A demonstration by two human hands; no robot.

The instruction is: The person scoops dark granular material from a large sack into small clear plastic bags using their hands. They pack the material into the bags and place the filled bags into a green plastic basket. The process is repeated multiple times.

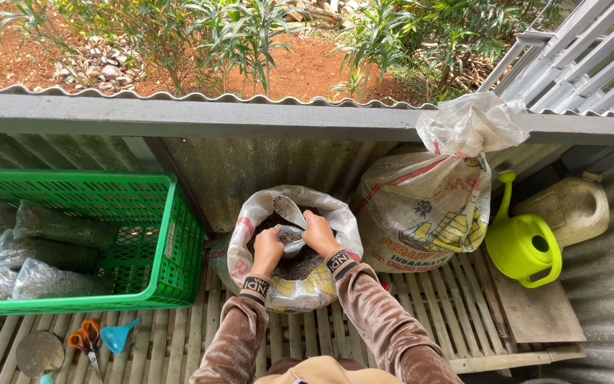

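An open white woven sack (250,220) of dark granular material stands in front of me on a slatted bamboo floor. Both my hands are inside its mouth. My left hand (268,250) and my right hand (319,233) together grip a small clear plastic bag (290,239) partly filled with the dark material. A pale scoop (289,210) rests in the sack just beyond the bag. Brown velvet sleeves with black printed cuffs cover my arms.
A green plastic crate (158,284) at left holds several filled clear bags (51,224). A tied full sack (421,210) stands to the right, then a lime watering can (524,245) and a beige jerrycan (570,206). Orange-handled scissors (87,340), a blue funnel (117,337) and a trowel (39,353) lie at bottom left.
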